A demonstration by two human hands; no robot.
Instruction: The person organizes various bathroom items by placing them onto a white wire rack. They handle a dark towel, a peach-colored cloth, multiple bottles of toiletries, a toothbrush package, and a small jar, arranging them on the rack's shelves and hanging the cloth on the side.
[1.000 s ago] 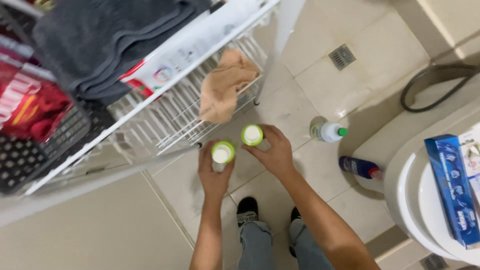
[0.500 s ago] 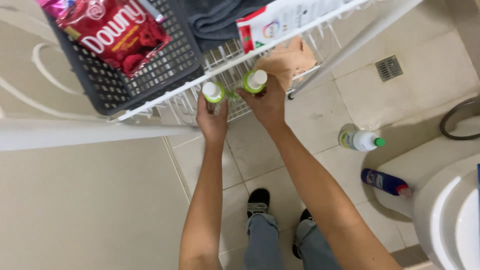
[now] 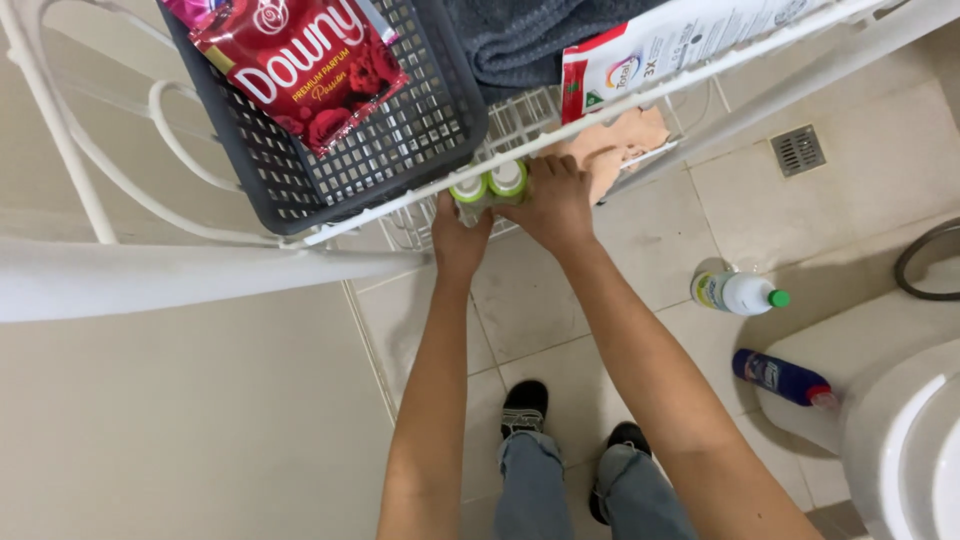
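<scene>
While both arms reach forward over the beige tiled floor (image 3: 560, 300), each hand grips a small bottle with a light-green cap at the edge of a white wire rack (image 3: 640, 100). The left hand (image 3: 460, 238) is wrapped around the left green-capped bottle (image 3: 468, 189), and the right hand (image 3: 553, 205) is wrapped around the right green-capped bottle (image 3: 508, 179); the two bottles stand upright and touch each other, just under the rack's front rail, at its lower shelf. Just beside the right hand, a crumpled tan cloth (image 3: 615, 145) lies on that lower shelf. Above, the upper shelf carries a dark grey plastic lattice basket (image 3: 400, 130) with a red glossy refill pouch (image 3: 300, 65) in it, a folded dark grey towel (image 3: 530, 35), and a white refill pouch with a red corner (image 3: 680, 45). On the floor to the right lie a white bottle with a green cap (image 3: 738, 293) and a blue bottle with a red cap (image 3: 782, 377), near a white toilet bowl (image 3: 900, 450).
</scene>
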